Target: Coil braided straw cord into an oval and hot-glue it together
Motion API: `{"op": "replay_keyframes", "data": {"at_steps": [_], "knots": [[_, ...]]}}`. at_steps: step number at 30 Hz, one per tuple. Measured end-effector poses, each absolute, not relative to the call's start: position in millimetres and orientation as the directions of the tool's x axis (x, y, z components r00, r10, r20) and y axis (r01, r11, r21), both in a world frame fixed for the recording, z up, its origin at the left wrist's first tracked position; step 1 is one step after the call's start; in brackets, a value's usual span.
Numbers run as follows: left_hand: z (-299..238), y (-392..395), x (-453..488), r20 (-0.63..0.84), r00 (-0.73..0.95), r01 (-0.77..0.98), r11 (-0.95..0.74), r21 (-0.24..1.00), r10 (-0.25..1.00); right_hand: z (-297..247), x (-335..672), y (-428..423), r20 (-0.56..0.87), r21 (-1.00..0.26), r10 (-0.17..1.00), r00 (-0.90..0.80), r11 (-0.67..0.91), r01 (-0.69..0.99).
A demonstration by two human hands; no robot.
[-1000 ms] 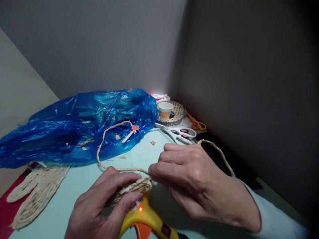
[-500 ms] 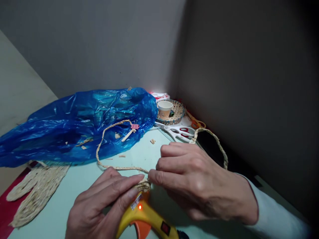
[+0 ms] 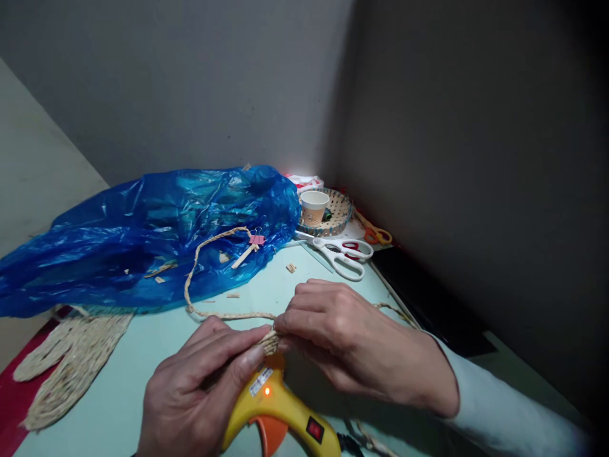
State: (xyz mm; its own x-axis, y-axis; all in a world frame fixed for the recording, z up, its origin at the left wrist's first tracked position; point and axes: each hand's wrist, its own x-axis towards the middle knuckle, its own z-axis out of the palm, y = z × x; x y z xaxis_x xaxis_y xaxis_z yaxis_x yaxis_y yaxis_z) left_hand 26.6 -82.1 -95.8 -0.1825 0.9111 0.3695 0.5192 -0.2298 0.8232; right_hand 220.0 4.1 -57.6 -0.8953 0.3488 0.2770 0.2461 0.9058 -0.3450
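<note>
Just above the yellow glue gun, the left hand clamps a coiled straw piece between thumb and fingers, its end protruding past their tips; at that end, the right hand's fingertips pinch the braided cord. Beyond the gun lie white-handled scissors and, leftward, a blue bag.

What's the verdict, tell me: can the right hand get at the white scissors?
Probably yes: the white scissors lie just beyond the right hand with nothing seen in between, though it seems to be pinching the straw cord and would need to let go first.
</note>
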Motion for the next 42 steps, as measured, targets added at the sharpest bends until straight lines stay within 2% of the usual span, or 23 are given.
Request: {"op": "replay_keyframes", "data": {"at_steps": [3, 5, 9, 13, 15, 18, 20, 23, 26, 29, 34, 42], "knots": [[-99, -80, 22, 0.341, -0.127, 0.534, -0.226, 0.815, 0.931, -60, 220, 6, 0.260, -0.351, 0.332, -0.907, 0.907, 0.232], [-101, -77, 20, 0.274, -0.124, 0.503, -0.177, 0.846, 0.954, -62, 220, 9, 0.258, -0.410, 0.356, -0.898, 0.882, 0.232], [-104, -71, 19, 0.117, -0.174, 0.435, -0.031, 0.900, 0.978, -63, 222, 16, 0.243, -0.557, 0.438, -0.865, 0.794, 0.246], [-104, -69, 21, 0.026, -0.241, 0.329, 0.056, 0.943, 0.970, -62, 223, 21, 0.286, -0.572, 0.494, -0.821, 0.775, 0.268], [-104, -70, 22, -0.018, -0.258, 0.220, 0.077, 0.972, 0.966, -61, 223, 21, 0.356, -0.577, 0.557, -0.751, 0.763, 0.292], [-102, -69, 24, -0.065, -0.334, 0.078, 0.097, 0.992, 0.940, -56, 223, 16, 0.482, -0.605, 0.674, -0.559, 0.718, 0.344], [-101, -68, 25, -0.071, -0.392, 0.012, 0.083, 0.996, 0.917, -53, 221, 9, 0.506, -0.639, 0.728, -0.462, 0.676, 0.367], [-101, -65, 27, -0.054, -0.437, -0.043, 0.039, 0.998, 0.898, -55, 213, -2, 0.410, -0.724, 0.763, -0.499, 0.605, 0.330], [-104, -67, 29, -0.012, -0.438, -0.024, 0.001, 1.000, 0.899, -64, 200, -6, 0.294, -0.866, 0.766, -0.572, 0.466, 0.180], [-109, -71, 30, 0.015, -0.433, 0.017, -0.009, 1.000, 0.901, -71, 190, -6, 0.239, -0.951, 0.798, -0.553, 0.307, 0.032], [-109, -73, 34, -0.041, -0.410, -0.078, 0.009, 0.997, 0.911, -75, 187, -4, 0.139, -0.990, 0.836, -0.531, 0.097, -0.107], [-98, -79, 48, -0.156, -0.371, -0.245, 0.066, 0.967, 0.915, -82, 190, 4, -0.012, -0.968, 0.777, -0.630, -0.166, -0.186]]}}
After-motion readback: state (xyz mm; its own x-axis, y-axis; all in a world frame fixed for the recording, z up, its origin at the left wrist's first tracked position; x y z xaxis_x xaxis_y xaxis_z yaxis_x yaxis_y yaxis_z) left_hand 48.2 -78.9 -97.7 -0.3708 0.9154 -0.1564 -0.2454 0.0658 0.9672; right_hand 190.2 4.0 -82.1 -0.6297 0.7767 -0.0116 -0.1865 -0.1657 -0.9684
